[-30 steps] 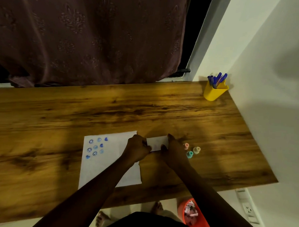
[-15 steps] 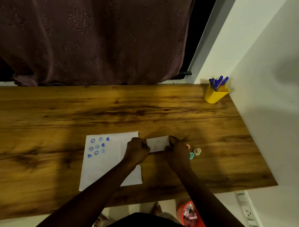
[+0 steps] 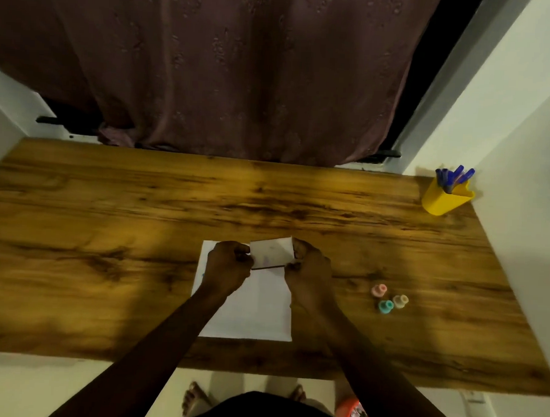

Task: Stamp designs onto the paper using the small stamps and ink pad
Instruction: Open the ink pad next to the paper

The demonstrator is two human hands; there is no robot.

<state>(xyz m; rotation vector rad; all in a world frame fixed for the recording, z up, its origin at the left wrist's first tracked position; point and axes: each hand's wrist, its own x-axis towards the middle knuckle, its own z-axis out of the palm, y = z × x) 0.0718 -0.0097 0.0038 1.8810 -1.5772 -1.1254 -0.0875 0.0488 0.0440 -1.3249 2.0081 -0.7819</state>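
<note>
Evidently both hands, left hand [image 3: 230, 263] and right hand [image 3: 309, 266], pinch the ends of a flat white rectangular ink pad case [image 3: 272, 251] at frame centre, over the white paper sheet [image 3: 256, 314] (likely to pry it open); three small pastel stamps [image 3: 388, 300] wait lower right.

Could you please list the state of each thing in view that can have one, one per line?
Ink pad: lifted, held at both ends, apparently shut.
Left hand: closed on the pad's left end.
Right hand: closed on the pad's right end.
Paper: flat on the desk, partly under the hands.
Stamps: three on the desk, untouched.
Pen holder: tilted, holding blue pens.
</note>
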